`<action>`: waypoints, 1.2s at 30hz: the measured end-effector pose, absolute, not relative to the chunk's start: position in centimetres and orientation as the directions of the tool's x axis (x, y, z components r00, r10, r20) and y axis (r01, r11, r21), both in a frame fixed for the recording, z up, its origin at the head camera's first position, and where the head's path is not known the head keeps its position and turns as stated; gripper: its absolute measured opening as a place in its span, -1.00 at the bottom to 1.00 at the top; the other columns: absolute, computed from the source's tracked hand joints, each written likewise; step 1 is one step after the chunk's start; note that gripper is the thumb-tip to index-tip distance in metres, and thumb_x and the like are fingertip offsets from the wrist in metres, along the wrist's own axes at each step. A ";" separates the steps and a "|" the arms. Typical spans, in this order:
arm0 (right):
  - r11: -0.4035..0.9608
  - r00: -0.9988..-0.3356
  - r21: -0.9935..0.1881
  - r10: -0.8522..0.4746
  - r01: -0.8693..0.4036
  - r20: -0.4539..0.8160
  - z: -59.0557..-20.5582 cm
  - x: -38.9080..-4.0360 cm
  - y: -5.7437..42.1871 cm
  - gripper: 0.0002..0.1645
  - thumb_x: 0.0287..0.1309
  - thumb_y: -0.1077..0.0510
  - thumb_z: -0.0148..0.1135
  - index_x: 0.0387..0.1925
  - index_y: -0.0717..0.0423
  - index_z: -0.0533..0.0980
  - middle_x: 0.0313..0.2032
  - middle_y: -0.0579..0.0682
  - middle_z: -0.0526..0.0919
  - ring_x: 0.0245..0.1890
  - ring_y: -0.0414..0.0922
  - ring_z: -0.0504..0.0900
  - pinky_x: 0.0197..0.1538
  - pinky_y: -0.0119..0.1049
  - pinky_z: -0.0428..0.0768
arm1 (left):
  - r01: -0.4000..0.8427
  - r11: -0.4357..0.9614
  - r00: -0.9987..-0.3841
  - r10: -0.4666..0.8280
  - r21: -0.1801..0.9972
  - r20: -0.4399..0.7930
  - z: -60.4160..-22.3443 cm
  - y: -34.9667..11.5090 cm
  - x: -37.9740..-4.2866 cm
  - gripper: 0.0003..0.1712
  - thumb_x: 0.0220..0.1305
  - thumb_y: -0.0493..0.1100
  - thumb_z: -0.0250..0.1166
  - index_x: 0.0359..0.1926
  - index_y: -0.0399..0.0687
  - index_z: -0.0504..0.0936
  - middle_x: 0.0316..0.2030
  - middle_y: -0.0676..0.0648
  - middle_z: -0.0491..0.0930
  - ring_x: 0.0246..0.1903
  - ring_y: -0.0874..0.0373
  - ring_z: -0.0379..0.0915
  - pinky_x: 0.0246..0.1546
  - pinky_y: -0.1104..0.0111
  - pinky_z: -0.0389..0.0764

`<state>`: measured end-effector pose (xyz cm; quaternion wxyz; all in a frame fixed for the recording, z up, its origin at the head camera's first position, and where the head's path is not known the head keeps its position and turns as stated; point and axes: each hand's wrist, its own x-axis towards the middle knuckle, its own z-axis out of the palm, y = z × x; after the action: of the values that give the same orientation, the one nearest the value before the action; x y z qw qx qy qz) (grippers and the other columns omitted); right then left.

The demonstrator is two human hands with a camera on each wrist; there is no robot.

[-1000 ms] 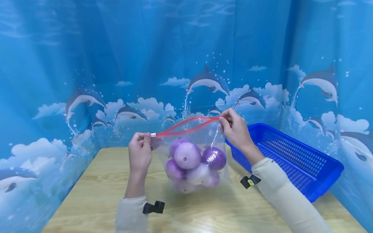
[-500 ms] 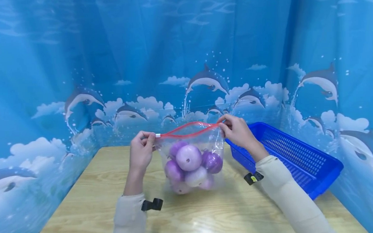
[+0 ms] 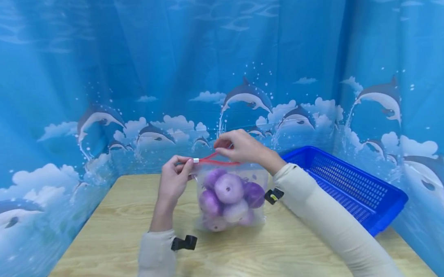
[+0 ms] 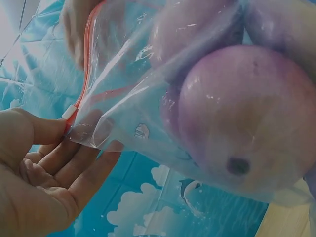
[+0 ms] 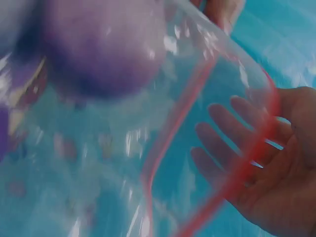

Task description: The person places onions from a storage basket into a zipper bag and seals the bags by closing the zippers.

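A clear zip bag (image 3: pixel 258 172) with a red zip strip (image 3: pixel 223 163) holds several purple onions (image 3: pixel 229 188), upright and close over the wooden table (image 3: pixel 111 224). My left hand (image 3: pixel 172 181) pinches the bag's left top corner between thumb and fingers, right beside the white slider (image 3: pixel 196 160). The same slider (image 4: pixel 69 112) shows near my thumb in the left wrist view. My right hand (image 3: pixel 244 148) is at the strip's middle, covering part of it. In the right wrist view the right hand's fingers (image 5: pixel 222 133) lie loosely spread behind the transparent plastic, the thumb close to the strip.
A blue perforated plastic basket (image 3: pixel 356 191) stands at the right of the table, behind my right forearm. A blue curtain (image 3: pixel 189 54) with dolphins surrounds the table on the back and sides.
My right hand has let go of the bag's right top corner and moved left along the strip toward the slider. My left hand keeps its pinch and has shifted slightly right. The bag sits slightly lower.
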<state>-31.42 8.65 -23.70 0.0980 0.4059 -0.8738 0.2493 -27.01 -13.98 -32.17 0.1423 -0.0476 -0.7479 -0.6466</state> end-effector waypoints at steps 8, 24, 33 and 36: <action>0.569 -0.641 -0.298 -0.696 -0.767 0.323 -24.3 -31.4 4.1 -0.79 0.35 -0.03 0.36 -0.19 -0.01 0.76 -0.33 -0.10 0.74 -0.40 -0.23 0.55 -0.36 -0.48 0.54 | 0.276 0.166 -0.954 -0.073 0.947 0.291 -31.9 -13.7 -26.8 -0.77 0.56 -0.17 0.17 0.02 -0.28 0.56 -0.02 -0.34 0.75 -0.03 -0.09 0.77 -0.08 0.31 0.85; 0.690 -0.751 -0.316 -0.644 -0.652 0.144 -23.2 -30.8 5.5 -0.85 0.36 0.14 0.34 -0.32 0.10 0.73 -0.45 -0.01 0.74 -0.54 -0.23 0.50 -0.50 -0.49 0.50 | 0.202 0.187 -0.945 -0.221 0.961 0.242 -31.5 -13.7 -26.6 -0.82 0.52 -0.28 0.17 -0.05 -0.37 0.57 -0.20 -0.40 0.74 -0.40 0.24 0.63 -0.21 0.37 0.84; 0.676 -0.729 -0.311 -0.677 -0.668 0.096 -23.5 -31.8 7.5 -0.88 0.39 0.08 0.29 -0.24 0.01 0.68 -0.36 -0.09 0.73 -0.37 -0.20 0.63 -0.25 -0.41 0.69 | 0.169 0.200 -0.971 -0.133 0.965 0.197 -31.6 -14.4 -26.9 -0.74 0.57 -0.18 0.13 0.09 -0.28 0.53 -0.18 -0.33 0.77 -0.33 0.22 0.65 -0.15 0.41 0.80; 0.659 -0.719 -0.334 -0.689 -0.674 0.091 -23.7 -32.1 7.4 -0.87 0.38 0.07 0.30 -0.18 0.00 0.70 -0.33 -0.09 0.75 -0.34 -0.20 0.67 -0.24 -0.40 0.73 | 0.154 0.192 -0.977 -0.114 0.969 0.178 -31.8 -14.5 -27.0 -0.71 0.55 -0.14 0.18 0.11 -0.25 0.58 -0.14 -0.29 0.79 -0.29 0.21 0.68 -0.13 0.45 0.76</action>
<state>-32.07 7.38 -23.69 -0.0218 0.3743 -0.9105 0.1742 -27.00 -14.49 -31.82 0.1054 -0.0132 -0.7649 -0.6353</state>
